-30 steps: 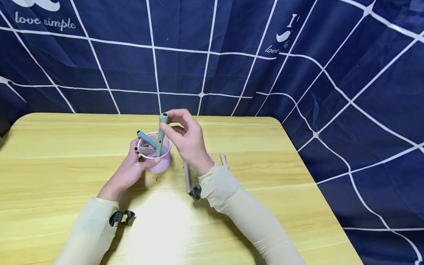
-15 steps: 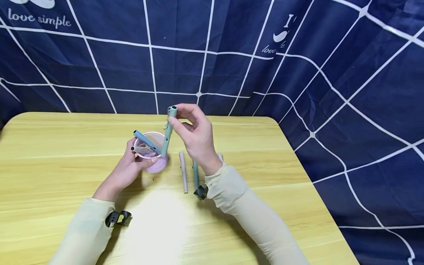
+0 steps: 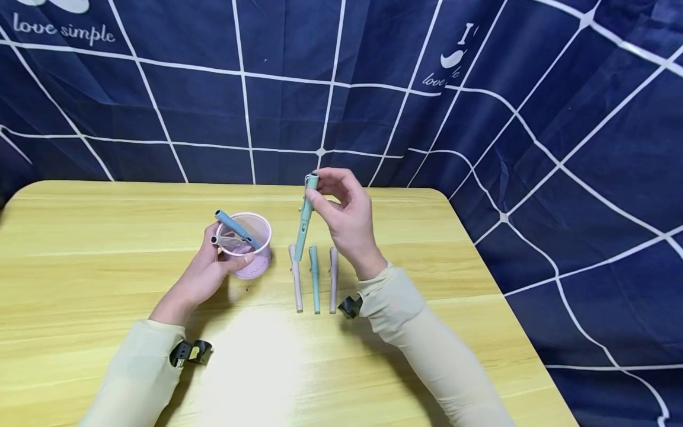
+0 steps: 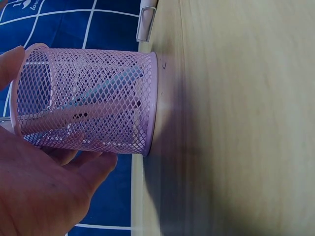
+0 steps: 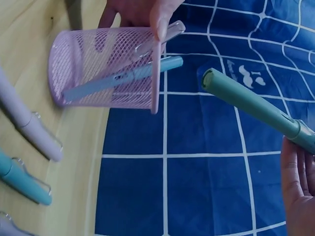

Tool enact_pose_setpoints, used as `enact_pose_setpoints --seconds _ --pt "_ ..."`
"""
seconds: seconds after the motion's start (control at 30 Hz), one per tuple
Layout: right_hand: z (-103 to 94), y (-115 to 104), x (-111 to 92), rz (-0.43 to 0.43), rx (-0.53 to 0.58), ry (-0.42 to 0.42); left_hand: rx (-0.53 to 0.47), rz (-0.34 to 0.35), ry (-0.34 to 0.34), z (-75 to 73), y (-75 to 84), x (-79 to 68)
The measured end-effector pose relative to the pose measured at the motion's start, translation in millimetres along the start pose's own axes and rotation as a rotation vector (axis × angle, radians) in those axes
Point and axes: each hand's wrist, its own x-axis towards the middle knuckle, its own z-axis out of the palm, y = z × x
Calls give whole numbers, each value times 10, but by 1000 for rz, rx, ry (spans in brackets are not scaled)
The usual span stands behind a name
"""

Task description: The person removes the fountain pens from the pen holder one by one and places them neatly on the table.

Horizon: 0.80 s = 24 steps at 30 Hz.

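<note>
My left hand [image 3: 205,276] grips a pink mesh pen holder [image 4: 88,98] from its left side, thumb on the rim. Inside lean a blue pen [image 3: 235,226] and a clear or pale pen [image 3: 228,241]. My right hand [image 3: 349,216] pinches a green pen [image 3: 304,222] by its capped upper end, clip outward, lower end pointing down. In the right wrist view that pen [image 5: 251,105] is apart from the holder. Below it on the table lie a pale lilac pen [image 3: 297,290], a teal pen [image 3: 315,279] and a lilac pen [image 3: 333,279], side by side.
The light wooden table [image 3: 107,237] has rounded far corners. A dark blue cloth with white grid lines [image 3: 288,112] hangs behind it and along the right side. A bright glare patch [image 3: 251,367] lies at the front. A small dark mark [image 3: 247,289] sits near the holder.
My right hand has lifted the green pen out of the pen holder and carried it right, above the row of pens. The left hand still holds the pen holder in place.
</note>
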Motion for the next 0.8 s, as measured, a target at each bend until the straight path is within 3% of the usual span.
enact_pose_setpoints --seconds 0.43,0.8 --pt "-288 79 -80 112 -71 26 -8 10 -3 20 -3 26" --pt "-629 121 -123 348 -144 36 -19 18 2 4 -16 20"
